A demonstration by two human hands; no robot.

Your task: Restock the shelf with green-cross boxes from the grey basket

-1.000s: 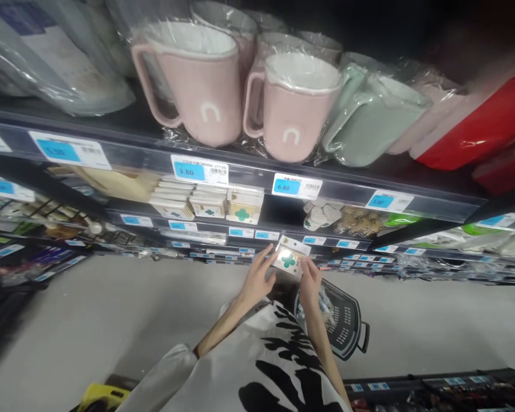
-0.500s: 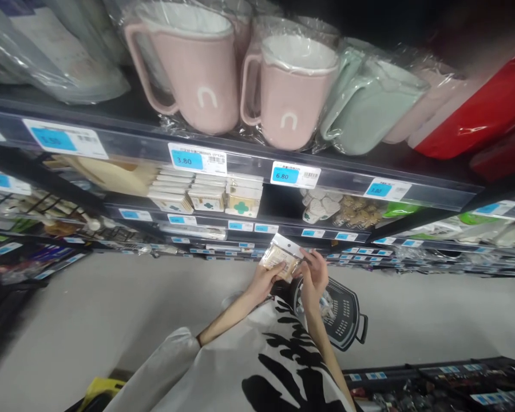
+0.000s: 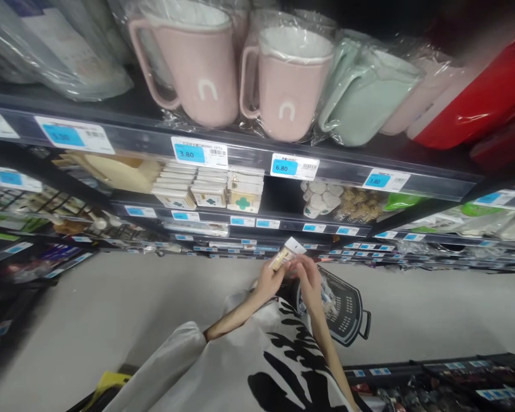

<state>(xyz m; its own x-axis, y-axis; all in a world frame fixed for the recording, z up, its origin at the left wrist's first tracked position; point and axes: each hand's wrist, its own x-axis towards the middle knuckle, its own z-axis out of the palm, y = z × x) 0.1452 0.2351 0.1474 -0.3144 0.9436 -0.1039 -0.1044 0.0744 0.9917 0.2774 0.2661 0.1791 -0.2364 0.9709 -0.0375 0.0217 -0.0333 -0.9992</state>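
A small flat packet [image 3: 280, 258] with a white hang-hole header and pale yellowish contents is held in front of my body, tilted. My left hand [image 3: 269, 281] grips its lower part, thumb across the front. At its right edge, my right hand [image 3: 309, 273] has its fingers bent together against the packet. What exactly is inside the packet is too small to tell. Below my right forearm, a dark shopping basket [image 3: 347, 312] stands on the floor with some wrapped items in it.
Pink mugs [image 3: 197, 68] and a pale green mug [image 3: 363, 94], wrapped in plastic, stand on the upper shelf. Stacked small packets [image 3: 244, 194] and heart-shaped pieces [image 3: 321, 199] lie on the shelf beneath. A yellow object [image 3: 107, 386] shows at lower left.
The packet has turned from facing me to a more edge-on angle. My right fingers have curled in closer to it. The view has shifted slightly.
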